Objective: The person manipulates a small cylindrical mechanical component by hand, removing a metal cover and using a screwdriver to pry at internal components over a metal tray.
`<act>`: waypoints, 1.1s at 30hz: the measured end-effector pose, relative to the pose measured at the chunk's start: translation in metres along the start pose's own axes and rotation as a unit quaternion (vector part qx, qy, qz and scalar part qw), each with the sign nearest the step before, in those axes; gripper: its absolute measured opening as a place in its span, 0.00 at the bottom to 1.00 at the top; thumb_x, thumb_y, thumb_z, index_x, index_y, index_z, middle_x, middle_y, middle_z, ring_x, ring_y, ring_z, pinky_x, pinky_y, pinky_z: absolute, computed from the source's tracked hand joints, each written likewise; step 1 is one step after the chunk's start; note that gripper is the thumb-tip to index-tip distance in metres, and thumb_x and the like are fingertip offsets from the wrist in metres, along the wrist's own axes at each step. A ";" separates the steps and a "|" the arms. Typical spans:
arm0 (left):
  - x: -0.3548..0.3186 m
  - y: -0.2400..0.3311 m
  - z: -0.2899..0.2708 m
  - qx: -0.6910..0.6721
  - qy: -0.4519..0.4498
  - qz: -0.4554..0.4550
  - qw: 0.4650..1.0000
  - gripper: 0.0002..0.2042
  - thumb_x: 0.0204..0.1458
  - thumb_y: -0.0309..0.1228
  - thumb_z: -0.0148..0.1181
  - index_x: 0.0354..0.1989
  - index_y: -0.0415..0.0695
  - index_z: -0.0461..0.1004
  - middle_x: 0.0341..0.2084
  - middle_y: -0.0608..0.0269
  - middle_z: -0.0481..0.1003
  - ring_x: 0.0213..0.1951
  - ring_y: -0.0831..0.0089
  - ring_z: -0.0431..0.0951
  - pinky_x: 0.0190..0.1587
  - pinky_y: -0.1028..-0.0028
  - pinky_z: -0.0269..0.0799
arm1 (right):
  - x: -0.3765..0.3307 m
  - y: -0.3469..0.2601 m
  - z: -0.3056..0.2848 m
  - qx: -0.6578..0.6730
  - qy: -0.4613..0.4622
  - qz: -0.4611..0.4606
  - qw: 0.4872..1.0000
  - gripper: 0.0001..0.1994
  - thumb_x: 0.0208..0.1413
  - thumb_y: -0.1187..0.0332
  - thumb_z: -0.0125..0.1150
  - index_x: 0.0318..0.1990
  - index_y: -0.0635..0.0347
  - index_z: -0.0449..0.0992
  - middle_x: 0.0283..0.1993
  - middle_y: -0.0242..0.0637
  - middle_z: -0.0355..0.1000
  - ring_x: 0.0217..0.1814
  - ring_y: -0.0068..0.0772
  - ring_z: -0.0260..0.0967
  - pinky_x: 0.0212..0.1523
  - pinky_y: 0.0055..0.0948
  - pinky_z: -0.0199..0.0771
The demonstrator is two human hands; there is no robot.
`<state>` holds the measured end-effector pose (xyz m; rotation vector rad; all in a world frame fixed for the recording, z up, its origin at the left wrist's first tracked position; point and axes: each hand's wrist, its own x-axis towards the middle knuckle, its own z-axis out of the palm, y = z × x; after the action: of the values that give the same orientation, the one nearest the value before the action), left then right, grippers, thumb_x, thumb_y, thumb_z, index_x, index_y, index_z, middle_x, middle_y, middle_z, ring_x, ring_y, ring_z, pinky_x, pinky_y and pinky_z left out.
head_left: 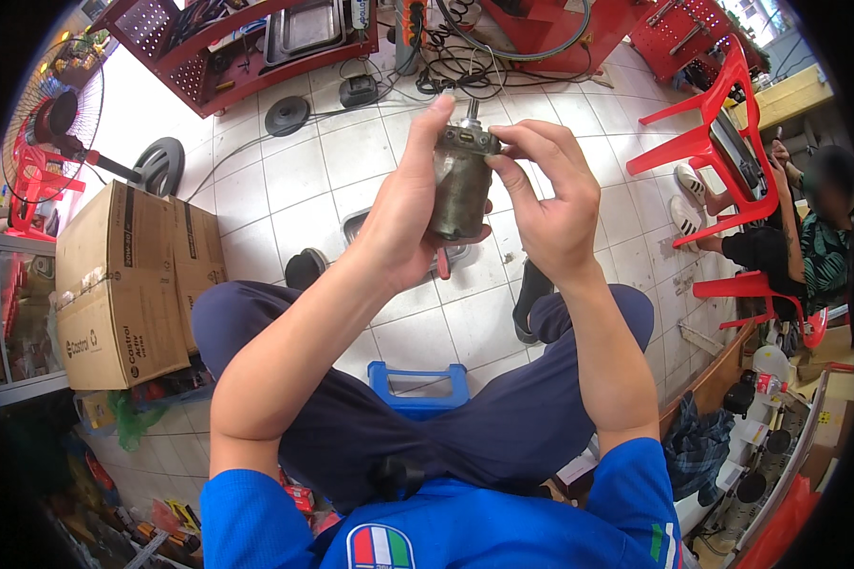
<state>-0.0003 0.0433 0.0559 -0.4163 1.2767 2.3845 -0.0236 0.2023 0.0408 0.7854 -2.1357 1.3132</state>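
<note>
Two bare hands meet at the centre of the scene, and between them sits a worn, dark grey-green metal cylinder (462, 194) with a thin silvery shaft (473, 111) at its far end; the left hand (400, 213) has it firmly, palm along its left side, thumb reaching far along the edge, fingertips showing past its right side; the right hand (562, 194) is narrow, thumb and forefinger pinched close at the right of the cylinder's collar, though whether a small part sits between them I cannot tell; just nearer than the cylinder, a small red piece (443, 263) shows, its kind unclear; below, on white square floor tiles (294, 171), a shallow metal tray (355, 226) peeks out beside the left forearm; nearer, between the knees, there's a blue plastic stool (418, 401); over on the left stand brown cardboard boxes (123, 284), with a round wire-caged fan (55, 119) farther off; far left, a red metal tool cart (185, 62); far right, a red plastic chair (685, 150), and a seated person (792, 251) near it.
</note>
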 end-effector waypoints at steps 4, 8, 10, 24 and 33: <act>0.002 -0.002 0.002 0.008 0.009 -0.028 1.000 0.35 0.53 0.70 0.49 0.41 0.44 0.74 0.32 0.61 0.74 0.36 0.69 0.78 0.35 0.61 0.77 | 0.000 0.001 0.000 -0.009 -0.002 -0.006 1.000 0.11 0.53 0.77 0.68 0.45 0.61 0.81 0.44 0.38 0.75 0.43 0.37 0.75 0.43 0.31 0.77; 0.000 -0.003 0.002 -0.029 -0.004 -0.047 0.998 0.33 0.57 0.64 0.48 0.44 0.40 0.72 0.32 0.57 0.74 0.33 0.69 0.77 0.32 0.63 0.80 | 0.000 -0.002 -0.001 0.000 -0.011 0.009 1.000 0.10 0.54 0.77 0.67 0.44 0.60 0.81 0.43 0.38 0.75 0.43 0.37 0.75 0.43 0.32 0.76; 0.001 -0.004 0.003 -0.050 0.000 -0.060 0.997 0.32 0.57 0.62 0.48 0.44 0.40 0.72 0.33 0.57 0.73 0.33 0.69 0.77 0.32 0.63 0.79 | -0.001 -0.001 -0.001 0.008 -0.025 0.018 0.999 0.12 0.54 0.76 0.67 0.46 0.60 0.81 0.44 0.38 0.75 0.43 0.36 0.75 0.43 0.31 0.76; -0.003 0.004 0.000 -0.163 -0.047 -0.049 0.984 0.32 0.57 0.59 0.42 0.52 0.39 0.70 0.36 0.57 0.73 0.35 0.65 0.75 0.34 0.63 0.74 | -0.003 0.013 -0.002 0.127 0.028 0.169 0.977 0.22 0.68 0.63 0.55 0.63 0.67 0.63 0.50 0.42 0.72 0.44 0.29 0.74 0.49 0.29 0.74; -0.012 0.020 -0.008 -0.208 -0.054 0.011 0.977 0.31 0.57 0.56 0.44 0.53 0.38 0.68 0.38 0.57 0.72 0.38 0.66 0.73 0.35 0.65 0.74 | -0.007 0.022 0.006 0.137 0.040 0.207 0.968 0.17 0.66 0.65 0.58 0.56 0.66 0.67 0.46 0.41 0.73 0.40 0.28 0.75 0.44 0.29 0.75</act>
<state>0.0017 0.0237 0.0710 -0.3846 0.7342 2.6520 -0.0353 0.2066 0.0201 0.3832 -2.1540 1.8509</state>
